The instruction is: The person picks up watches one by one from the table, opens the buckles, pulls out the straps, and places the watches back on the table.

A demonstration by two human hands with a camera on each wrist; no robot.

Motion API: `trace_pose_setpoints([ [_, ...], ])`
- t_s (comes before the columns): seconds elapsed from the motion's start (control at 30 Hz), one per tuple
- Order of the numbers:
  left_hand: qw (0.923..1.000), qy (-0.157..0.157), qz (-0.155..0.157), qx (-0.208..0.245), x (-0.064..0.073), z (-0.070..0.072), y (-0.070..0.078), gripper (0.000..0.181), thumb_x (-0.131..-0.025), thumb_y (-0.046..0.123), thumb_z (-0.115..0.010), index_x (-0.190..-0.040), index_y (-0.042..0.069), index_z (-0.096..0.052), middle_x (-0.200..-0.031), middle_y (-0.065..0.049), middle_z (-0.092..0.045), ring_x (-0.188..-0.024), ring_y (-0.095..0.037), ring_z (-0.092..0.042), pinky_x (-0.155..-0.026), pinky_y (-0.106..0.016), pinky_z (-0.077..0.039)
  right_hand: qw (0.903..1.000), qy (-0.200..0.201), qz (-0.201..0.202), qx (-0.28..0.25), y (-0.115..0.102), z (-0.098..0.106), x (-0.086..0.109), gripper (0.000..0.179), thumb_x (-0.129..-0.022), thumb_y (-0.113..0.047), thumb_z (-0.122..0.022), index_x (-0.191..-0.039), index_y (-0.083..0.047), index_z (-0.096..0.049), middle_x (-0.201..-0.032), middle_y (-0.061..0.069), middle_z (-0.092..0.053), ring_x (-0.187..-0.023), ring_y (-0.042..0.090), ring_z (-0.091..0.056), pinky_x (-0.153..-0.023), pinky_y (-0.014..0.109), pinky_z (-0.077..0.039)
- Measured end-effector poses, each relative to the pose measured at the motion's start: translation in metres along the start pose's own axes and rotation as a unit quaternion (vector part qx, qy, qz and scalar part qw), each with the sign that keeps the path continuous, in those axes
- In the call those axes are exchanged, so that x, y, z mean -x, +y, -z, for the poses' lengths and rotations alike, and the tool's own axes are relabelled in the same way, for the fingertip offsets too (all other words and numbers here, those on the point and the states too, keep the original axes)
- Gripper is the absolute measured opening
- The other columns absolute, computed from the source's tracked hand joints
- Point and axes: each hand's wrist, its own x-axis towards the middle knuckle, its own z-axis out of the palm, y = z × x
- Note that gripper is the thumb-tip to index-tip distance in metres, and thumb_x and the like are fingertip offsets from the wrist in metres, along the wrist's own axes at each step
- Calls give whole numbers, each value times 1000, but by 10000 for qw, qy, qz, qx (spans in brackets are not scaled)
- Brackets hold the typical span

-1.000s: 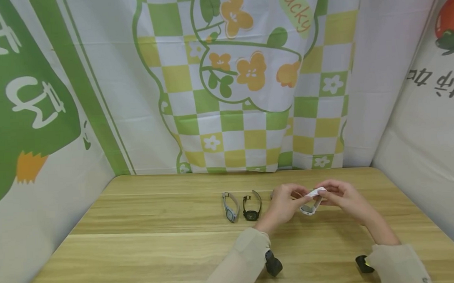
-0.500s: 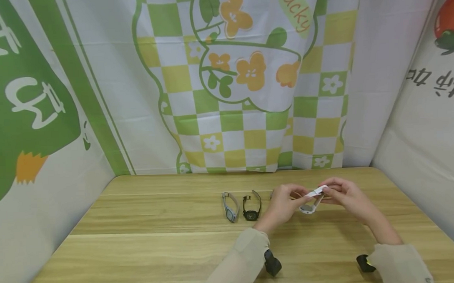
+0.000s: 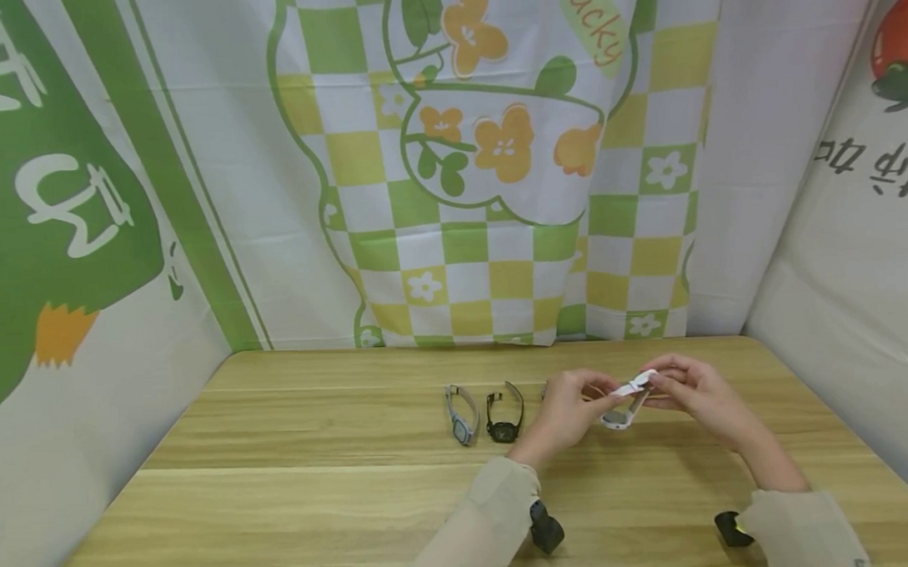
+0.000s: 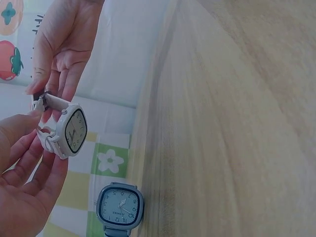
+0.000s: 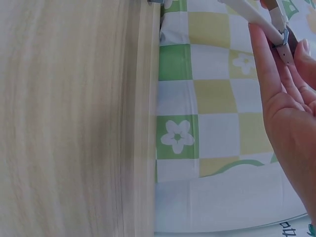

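Observation:
A white wristwatch point(image 3: 616, 420) is held above the table's right half, its strap bent into a loop and its dial hanging low toward the person. My left hand point(image 3: 566, 415) pinches one side of the strap between thumb and fingers. On the other side my right hand point(image 3: 704, 398) pinches the strap by the buckle. The left wrist view shows the square dial point(image 4: 75, 132) facing away from the palms. In the right wrist view, a strap end with holes runs through the metal buckle point(image 5: 284, 38), close to the right thumb.
A grey-blue watch point(image 3: 461, 430) and a black watch point(image 3: 503, 432) lie left of my left hand. A small piece of another object point(image 3: 544, 390) peeks out behind that hand. In the left wrist view, a blue-grey watch point(image 4: 120, 206) sits near. Printed cloth point(image 3: 461, 258) hangs behind the table.
My right hand has shifted slightly up and to the right, and more of the white strap shows between the hands. The left hand stays about where it was.

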Motion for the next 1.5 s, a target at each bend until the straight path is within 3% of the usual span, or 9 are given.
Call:
trace_pose_setpoints([
  [0.27, 10000, -57, -26, -31, 1, -3, -1, 9, -97, 10, -77, -102, 3, -79, -98, -6, -79, -80, 1, -64, -72, -15, -53, 9990, 365, 253, 106, -1, -1, 2, 18, -108, 9, -48, -117, 3, -63, -112, 0, -76, -102, 9, -74, -84, 27, -62],
  [0.53, 10000, 3, 3, -20, 1, -2, -1, 9, -97, 10, -78, -102, 3, -79, -98, -5, -79, -81, 1, -65, -72, -16, -53, 9976, 556, 307, 274, -2, -6, -1, 29, -107, 8, -52, -118, -12, -69, -109, 0, -77, -101, 7, -73, -85, 26, -62],
  [0.87, 10000, 8, 67, 29, 1, -2, 0, 8, -97, 10, -78, -101, 3, -79, -96, -5, -79, -80, 0, -65, -71, -16, -54, 9961, 687, 545, 69, -1, -6, -2, 42, -105, 12, -51, -129, -19, -66, -108, -3, -77, -101, 8, -74, -87, 26, -61],
  [1.23, 9996, 37, 256, 124, 1, -1, 2, 13, -96, 11, -79, -107, 4, -79, -97, -4, -79, -80, 0, -65, -71, -17, -54, 9945, 817, 653, 7, -4, -2, -2, 33, -108, 7, -50, -127, -15, -64, -108, -2, -78, -100, 10, -76, -86, 28, -62],
  [1.5, 9998, 32, 60, 195, 1, 1, 1, 22, -96, 6, -77, -118, 3, -76, -101, -6, -77, -80, 1, -64, -73, -16, -55, 9939, 914, 622, -2, -4, 0, -2, 29, -108, 7, -50, -124, -14, -62, -108, 0, -78, -101, 10, -76, -85, 28, -62],
])
